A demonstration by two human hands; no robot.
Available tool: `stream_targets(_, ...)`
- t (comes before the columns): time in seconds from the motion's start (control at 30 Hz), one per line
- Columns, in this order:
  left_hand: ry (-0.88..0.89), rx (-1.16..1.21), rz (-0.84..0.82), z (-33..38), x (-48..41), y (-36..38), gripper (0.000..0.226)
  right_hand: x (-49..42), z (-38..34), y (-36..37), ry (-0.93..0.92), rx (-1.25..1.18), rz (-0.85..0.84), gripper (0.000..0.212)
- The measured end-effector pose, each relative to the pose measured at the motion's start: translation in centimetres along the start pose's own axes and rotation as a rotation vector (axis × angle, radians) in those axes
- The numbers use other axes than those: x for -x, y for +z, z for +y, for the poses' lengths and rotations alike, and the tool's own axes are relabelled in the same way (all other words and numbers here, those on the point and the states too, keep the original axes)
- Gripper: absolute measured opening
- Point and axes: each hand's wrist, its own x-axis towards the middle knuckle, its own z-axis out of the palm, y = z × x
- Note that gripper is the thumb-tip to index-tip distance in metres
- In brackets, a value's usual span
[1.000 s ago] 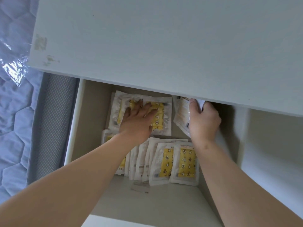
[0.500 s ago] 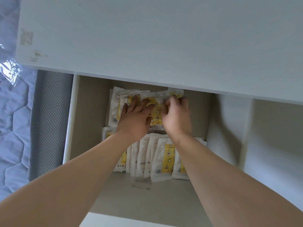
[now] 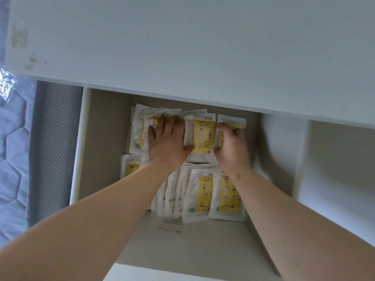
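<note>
under the white top's (image 3: 182,47) edge, the left hand (image 3: 166,142) lies flat on the back-row packets (image 3: 203,136); the right hand (image 3: 233,147) curls round the end packet (image 3: 231,121), drawer wall (image 3: 274,159) just beside.

White, yellow-printed packets (image 3: 203,136) lie overlapped, flat, deep in the drawer (image 3: 101,149).

The far packets (image 3: 203,136) are white with a yellow panel printed with white stars, a crescent moon and small brown-outlined shapes. The far-right packet (image 3: 232,121) and the near packets (image 3: 205,196) carry the same white and yellow. The drawer (image 3: 105,138) is beige inside with a white rim. The top board (image 3: 192,47) is white, with yellowish-brown smudges at its left end. On the left, the quilt (image 3: 12,159) is pale blue with hexagon stitching, the mattress side (image 3: 54,138) grey with fine dots.
</note>
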Motion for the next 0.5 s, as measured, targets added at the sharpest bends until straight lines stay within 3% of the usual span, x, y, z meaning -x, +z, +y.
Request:
stream_targets(0.07, -0.053, 0.063, 0.064, 0.4, -0.2, -0.1, 0.051, 0.3, 0.6, 0.0, 0.059, 0.128, 0.075, 0.057)
stream_targets(0.17, -0.083, 0.062, 0.193, 0.9, -0.2, -0.5, 0.016, 0.6, 0.7, -0.1, 0.12, 0.132, 0.083, 0.054)
stream_targets(0.23, -0.092, 0.123, 0.206, 1.3, -0.3, -0.8, 0.015, 0.6, 0.6, -0.2, 0.098, 0.068, 0.085, 0.052)
stream_targets(0.4, -0.304, 0.604, 0.083, 1.9, -0.9, -0.8, 0.011, 0.4, 0.7, -0.7, 0.138, 0.054, 0.107, 0.06)
stream_targets(0.5, -0.252, 0.406, -0.054, 1.8, -1.0, -0.3, 0.008, 0.2, 1.0, -0.6, 0.108, 0.123, 0.042, 0.055)
